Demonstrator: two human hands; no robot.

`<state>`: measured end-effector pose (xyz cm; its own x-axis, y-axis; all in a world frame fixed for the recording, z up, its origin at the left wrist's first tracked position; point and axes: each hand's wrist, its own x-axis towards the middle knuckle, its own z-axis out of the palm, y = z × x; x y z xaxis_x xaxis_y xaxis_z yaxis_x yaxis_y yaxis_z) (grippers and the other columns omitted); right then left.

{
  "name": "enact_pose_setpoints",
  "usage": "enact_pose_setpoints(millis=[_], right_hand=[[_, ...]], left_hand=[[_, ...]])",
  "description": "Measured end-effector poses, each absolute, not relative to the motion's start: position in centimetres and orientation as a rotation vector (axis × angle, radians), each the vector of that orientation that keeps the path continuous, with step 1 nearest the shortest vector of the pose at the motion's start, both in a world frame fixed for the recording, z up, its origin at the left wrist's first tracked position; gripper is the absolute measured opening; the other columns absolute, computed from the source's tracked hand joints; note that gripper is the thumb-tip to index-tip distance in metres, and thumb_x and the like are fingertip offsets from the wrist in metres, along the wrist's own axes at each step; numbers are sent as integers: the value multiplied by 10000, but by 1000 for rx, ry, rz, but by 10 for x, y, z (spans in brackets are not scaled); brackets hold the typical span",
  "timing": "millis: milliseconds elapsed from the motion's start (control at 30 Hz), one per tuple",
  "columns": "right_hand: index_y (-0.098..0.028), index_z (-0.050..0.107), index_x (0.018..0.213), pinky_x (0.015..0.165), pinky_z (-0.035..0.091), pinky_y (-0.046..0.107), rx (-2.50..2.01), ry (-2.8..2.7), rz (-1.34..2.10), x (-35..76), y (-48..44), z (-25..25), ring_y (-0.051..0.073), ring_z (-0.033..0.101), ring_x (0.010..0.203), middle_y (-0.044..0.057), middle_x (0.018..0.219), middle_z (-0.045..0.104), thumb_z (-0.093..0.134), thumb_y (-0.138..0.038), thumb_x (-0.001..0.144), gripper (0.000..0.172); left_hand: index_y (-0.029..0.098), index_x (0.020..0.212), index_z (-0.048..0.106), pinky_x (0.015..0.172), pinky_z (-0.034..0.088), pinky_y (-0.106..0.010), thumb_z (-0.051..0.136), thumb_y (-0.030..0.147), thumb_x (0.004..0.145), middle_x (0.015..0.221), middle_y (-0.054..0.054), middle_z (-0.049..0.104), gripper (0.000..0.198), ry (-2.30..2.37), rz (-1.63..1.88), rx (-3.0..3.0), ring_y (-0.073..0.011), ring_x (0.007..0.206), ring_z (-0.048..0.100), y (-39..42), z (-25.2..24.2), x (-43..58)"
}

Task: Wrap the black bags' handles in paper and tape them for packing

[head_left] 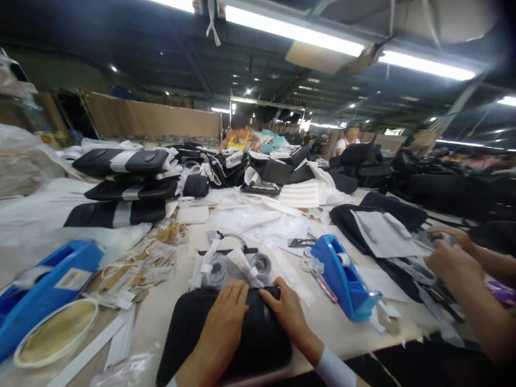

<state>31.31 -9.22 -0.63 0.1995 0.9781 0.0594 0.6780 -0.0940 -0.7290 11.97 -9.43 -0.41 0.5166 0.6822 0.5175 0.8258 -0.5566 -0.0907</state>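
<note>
A black padded bag (258,344) lies on the table at the bottom centre. My left hand (228,317) rests on its top face, fingers close together and pointing away from me. At the bag's far right edge is my right hand (286,309), its thumb and fingers pressed against the rim. Just beyond the far edge, wrapped straps (244,266) with two coiled grey rolls in clear plastic stand against the bag. To the right sits a blue tape dispenser (342,277), with scissors (324,285) beside it.
Another blue tape dispenser (52,290), a round dish (56,333) and a heap of tags (141,263) lie left. Black bags (121,188) are stacked behind. At right, a co-worker's hands (455,258) work over black and white pieces. White sheets cover the middle.
</note>
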Motion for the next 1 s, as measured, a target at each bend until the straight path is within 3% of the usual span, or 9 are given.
enact_pose_setpoints(millis=[267, 500, 700, 833, 1000], right_hand=[[-212, 489, 791, 625, 312, 264, -1869, -1507, 642, 309, -90, -6, 208, 570, 675, -11, 645, 544, 565, -452, 823, 254], [-224, 486, 806, 632, 345, 266, -1851, -1497, 731, 311, -87, -13, 215, 595, 688, -5, 654, 588, 528, -509, 828, 289], [-231, 498, 815, 655, 378, 265, -1868, -1491, 726, 312, -87, -17, 222, 627, 722, -1, 674, 626, 526, -525, 830, 296], [-231, 511, 810, 654, 394, 261, -1859, -1484, 700, 314, -86, -21, 219, 637, 709, -4, 661, 629, 541, -517, 825, 288], [-225, 534, 828, 626, 410, 270, -1871, -1478, 631, 310, -88, -14, 225, 644, 695, 1, 670, 629, 564, -502, 837, 278]], left_hand=[[78, 1075, 683, 868, 541, -476, 417, 362, 949, 1090, -191, 683, 409, -1195, -623, -2250, -354, 1053, 625, -63, -48, 120], [140, 1190, 639, 930, 506, -490, 418, 471, 928, 1206, -170, 648, 476, -1348, -480, -2565, -365, 1150, 577, -51, -53, 111], [111, 1217, 585, 1032, 412, -497, 567, 396, 827, 1305, -203, 559, 484, -1766, -4, -2874, -379, 1241, 493, -44, 9, 125], [131, 1223, 553, 1072, 367, -441, 582, 327, 776, 1292, -169, 562, 489, -1789, 204, -3154, -339, 1235, 490, -47, 62, 120], [160, 1225, 502, 1096, 332, -369, 573, 263, 710, 1343, -130, 535, 530, -1848, 368, -3300, -281, 1258, 478, -41, 74, 115]])
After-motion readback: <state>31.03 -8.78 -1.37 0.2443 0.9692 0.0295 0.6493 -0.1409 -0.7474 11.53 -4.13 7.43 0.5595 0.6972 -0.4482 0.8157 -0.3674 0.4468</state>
